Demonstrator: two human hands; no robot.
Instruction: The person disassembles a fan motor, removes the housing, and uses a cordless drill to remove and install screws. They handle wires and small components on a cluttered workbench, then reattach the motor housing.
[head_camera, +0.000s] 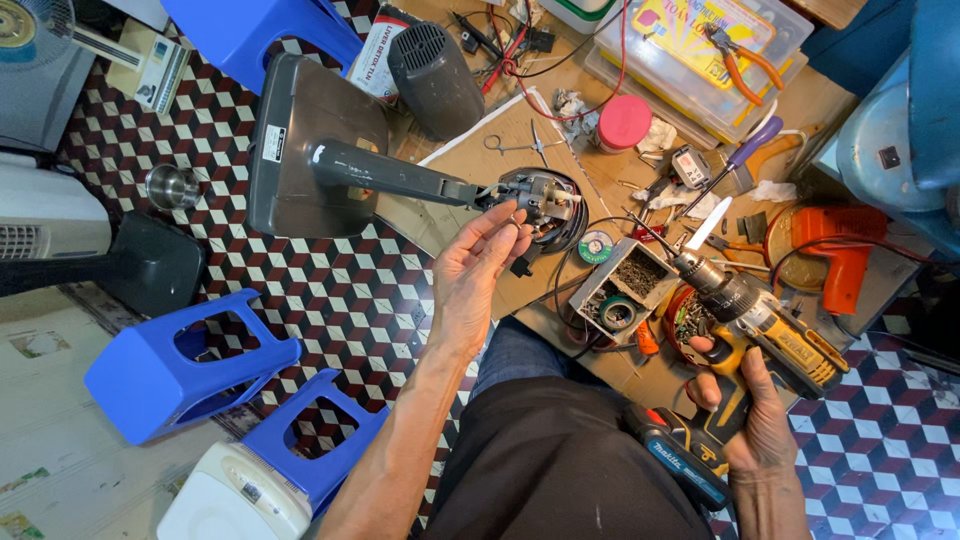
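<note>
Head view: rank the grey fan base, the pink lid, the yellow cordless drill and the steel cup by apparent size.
1. Grey fan base, clearly largest.
2. Yellow cordless drill, held in the right hand; nearer the camera, so somewhat flattered.
3. Pink lid and steel cup: too alike to rank.

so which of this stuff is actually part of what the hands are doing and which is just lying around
In hand:
left hand at the fan motor head on its grey stand
right hand gripping the yellow cordless drill

Lying about:
blue stools
orange drill
pink-lidded jar
scissors
box of screws
steel cup
</note>
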